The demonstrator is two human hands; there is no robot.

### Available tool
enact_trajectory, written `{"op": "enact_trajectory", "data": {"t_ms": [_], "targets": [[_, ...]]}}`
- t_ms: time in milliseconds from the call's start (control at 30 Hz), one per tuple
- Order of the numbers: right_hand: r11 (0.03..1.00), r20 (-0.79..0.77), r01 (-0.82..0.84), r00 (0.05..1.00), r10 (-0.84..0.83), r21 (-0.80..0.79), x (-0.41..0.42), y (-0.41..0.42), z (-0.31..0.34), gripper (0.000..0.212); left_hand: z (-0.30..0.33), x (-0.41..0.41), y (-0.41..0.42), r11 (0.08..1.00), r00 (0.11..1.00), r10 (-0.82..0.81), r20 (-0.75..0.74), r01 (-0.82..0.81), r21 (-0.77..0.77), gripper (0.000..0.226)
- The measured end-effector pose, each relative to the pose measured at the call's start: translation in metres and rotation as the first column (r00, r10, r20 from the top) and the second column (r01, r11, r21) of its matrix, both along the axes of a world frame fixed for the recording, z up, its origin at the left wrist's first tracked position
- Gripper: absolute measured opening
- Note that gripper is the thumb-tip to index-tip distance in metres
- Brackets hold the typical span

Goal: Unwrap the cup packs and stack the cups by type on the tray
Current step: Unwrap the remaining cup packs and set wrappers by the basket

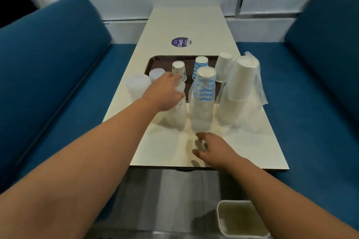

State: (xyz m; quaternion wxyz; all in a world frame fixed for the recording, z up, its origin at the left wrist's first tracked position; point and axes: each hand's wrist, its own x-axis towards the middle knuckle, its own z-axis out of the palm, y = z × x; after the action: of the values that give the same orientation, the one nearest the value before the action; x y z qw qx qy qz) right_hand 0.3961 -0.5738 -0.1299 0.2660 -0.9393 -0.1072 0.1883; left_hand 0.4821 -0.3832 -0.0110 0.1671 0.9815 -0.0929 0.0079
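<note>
A brown tray (161,59) lies mid-table with single upturned cups: a clear plastic one (156,73), a floral one (178,69), a blue-striped one (201,63) and a white one (223,66). In front stand wrapped packs: clear cups (138,87), a pale pack (174,115), blue-wave cups (204,99) and large white cups (240,91) in loosened plastic. My left hand (165,93) reaches over the pale pack and grips its top, which it hides. My right hand (211,149) hovers over the table's near edge, fingers loosely spread, holding nothing.
Blue sofas flank the narrow cream table (252,147) on both sides. A round purple sticker (181,42) lies beyond the tray. A pale bin (240,219) stands on the floor below my right forearm.
</note>
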Motion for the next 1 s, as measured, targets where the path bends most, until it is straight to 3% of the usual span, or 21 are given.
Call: {"op": "enact_trajectory", "data": {"t_ms": [167, 267, 333, 400, 533, 600, 633, 700, 733, 833, 900, 1000], "targets": [[0.912, -0.081, 0.265, 0.964, -0.253, 0.312, 0.015, 0.044, -0.001, 0.111, -0.015, -0.048, 0.008, 0.983, 0.992, -0.112, 0.049, 0.118, -0.142, 0.075], [0.886, -0.084, 0.344, 0.939, -0.334, 0.311, 0.021, 0.059, -0.002, 0.085, -0.033, -0.067, 0.010, 0.891, 1.000, 0.017, -0.005, -0.017, -0.454, 0.100], [0.893, -0.049, 0.341, 0.938, -0.342, 0.294, 0.018, 0.062, 0.001, 0.077, -0.058, -0.080, 0.014, 0.762, 0.974, 0.127, -0.188, -0.217, -0.610, 0.113], [0.922, 0.007, 0.261, 0.962, -0.274, 0.285, 0.015, 0.065, 0.002, 0.076, -0.082, -0.094, 0.017, 0.620, 0.937, 0.133, -0.324, -0.333, -0.710, 0.111], [0.892, 0.086, 0.118, 0.981, -0.172, 0.437, -0.002, 0.059, 0.022, 0.084, -0.095, -0.113, 0.014, 0.200, 0.933, 0.073, -0.353, -0.360, -0.911, 0.068], [0.695, -0.069, 0.253, 0.957, -0.281, 0.673, -0.014, 0.048, 0.037, 0.073, -0.087, -0.119, 0.008, -0.065, 0.935, 0.029, -0.353, -0.350, -0.934, 0.058], [0.504, -0.250, 0.362, 0.928, -0.277, 0.784, -0.020, 0.043, 0.044, 0.059, -0.083, -0.121, 0.003, -0.170, 0.937, -0.002, -0.348, -0.344, -0.924, 0.060], [0.161, -0.507, 0.508, 0.860, -0.046, 0.846, -0.030, 0.038, 0.057, 0.037, -0.078, -0.125, -0.009, -0.276, 0.938, -0.045, -0.344, -0.343, -0.898, 0.069], [0.091, -0.529, 0.523, 0.847, 0.053, 0.847, -0.034, 0.035, 0.063, 0.037, -0.076, -0.126, -0.015, -0.290, 0.935, -0.054, -0.351, -0.352, -0.890, 0.071], [0.045, -0.522, 0.522, 0.838, 0.160, 0.852, -0.044, 0.027, 0.075, 0.045, -0.068, -0.131, -0.033, -0.315, 0.931, -0.082, -0.354, -0.362, -0.878, 0.083], [0.023, -0.520, 0.523, 0.838, 0.165, 0.852, -0.048, 0.015, 0.081, 0.047, -0.063, -0.133, -0.038, -0.391, 0.943, -0.090, -0.320, -0.329, -0.860, 0.095], [-0.059, -0.543, 0.557, 0.825, 0.158, 0.829, -0.050, -0.013, 0.084, 0.027, -0.049, -0.134, -0.036, -0.542, 0.963, -0.031, -0.266, -0.240, -0.806, 0.089]]}}
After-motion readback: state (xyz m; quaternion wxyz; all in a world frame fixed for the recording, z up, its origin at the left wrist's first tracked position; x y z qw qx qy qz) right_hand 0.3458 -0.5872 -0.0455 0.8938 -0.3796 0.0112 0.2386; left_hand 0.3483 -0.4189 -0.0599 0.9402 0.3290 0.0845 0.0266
